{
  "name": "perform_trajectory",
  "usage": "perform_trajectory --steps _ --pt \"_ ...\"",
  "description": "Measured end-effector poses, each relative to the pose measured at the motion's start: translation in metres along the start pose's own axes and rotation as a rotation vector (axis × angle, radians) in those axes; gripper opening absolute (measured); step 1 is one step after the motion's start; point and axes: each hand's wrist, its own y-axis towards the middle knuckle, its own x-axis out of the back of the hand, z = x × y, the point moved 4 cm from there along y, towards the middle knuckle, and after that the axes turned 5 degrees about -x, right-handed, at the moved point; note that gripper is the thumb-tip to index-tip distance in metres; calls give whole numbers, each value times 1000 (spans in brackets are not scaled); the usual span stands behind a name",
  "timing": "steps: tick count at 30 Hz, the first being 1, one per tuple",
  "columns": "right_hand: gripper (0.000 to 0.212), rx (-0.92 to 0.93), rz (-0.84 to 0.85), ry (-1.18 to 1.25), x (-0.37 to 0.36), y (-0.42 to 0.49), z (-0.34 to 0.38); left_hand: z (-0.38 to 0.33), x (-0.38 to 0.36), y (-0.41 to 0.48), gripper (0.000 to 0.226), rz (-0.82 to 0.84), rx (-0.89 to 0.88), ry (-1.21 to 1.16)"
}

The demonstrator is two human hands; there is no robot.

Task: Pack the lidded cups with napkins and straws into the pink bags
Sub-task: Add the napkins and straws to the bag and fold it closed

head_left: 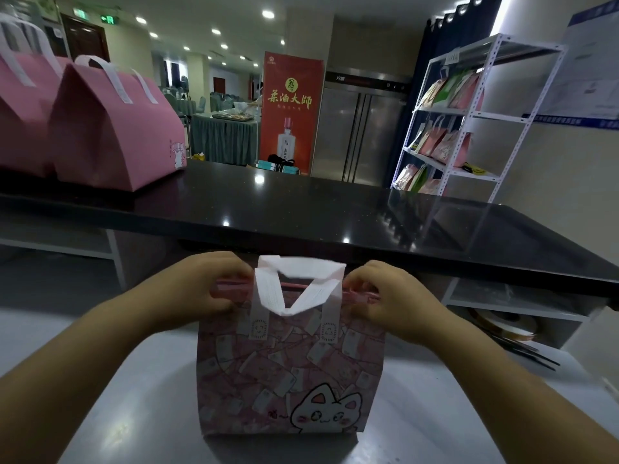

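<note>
A pink bag (288, 370) with a cat drawing and white handles stands upright on the grey work surface (110, 413) in front of me. My left hand (207, 289) pinches the left end of the bag's top edge. My right hand (385, 296) pinches the right end of that edge. The bag's mouth is pressed together between them, with the white handles standing up in the middle. Whatever is inside the bag is hidden. No cups, napkins or straws show.
Two closed pink bags (114, 128) stand on the raised black counter (301, 209) at the far left. A white metal shelf rack (469, 122) with more bags stands at the right. A low shelf (502, 309) under the counter holds a plate and dark sticks.
</note>
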Motion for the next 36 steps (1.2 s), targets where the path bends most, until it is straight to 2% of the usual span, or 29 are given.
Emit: perform_trajectory --steps 4,7,10,13,15,18,20,22,27,31,36 --pt "29 -116 212 221 -3 1 -7 9 -4 1 41 23 51 -95" --pt "36 -152 206 252 -2 1 -8 14 -8 1 40 30 79 -146" --pt "52 -172 44 182 2 2 -12 14 -8 1 40 -42 87 -164" --pt "65 -212 -169 147 2 -5 -16 13 -10 -2 44 -180 87 -193" --pt "66 -245 -307 189 -1 -13 -17 14 -12 -6 54 -288 105 -177" --pt "62 -258 -444 268 -8 -24 -18 13 -17 -15 80 -451 125 -177" --pt "56 -241 -462 336 -16 -32 -18 9 -22 -25 79 -564 174 -256" --pt "50 -237 -450 448 -28 -40 -20 5 -28 -35 65 -622 210 -279" --pt "27 -176 -312 767 -52 -56 -26 -3 -49 -51 30 -554 275 -434" --pt "54 -172 -132 854 -66 -59 -31 2 -59 -55 27 -481 355 -561" --pt "72 -250 -66 859 -79 -58 -40 11 -63 -57 28 -385 403 -613"
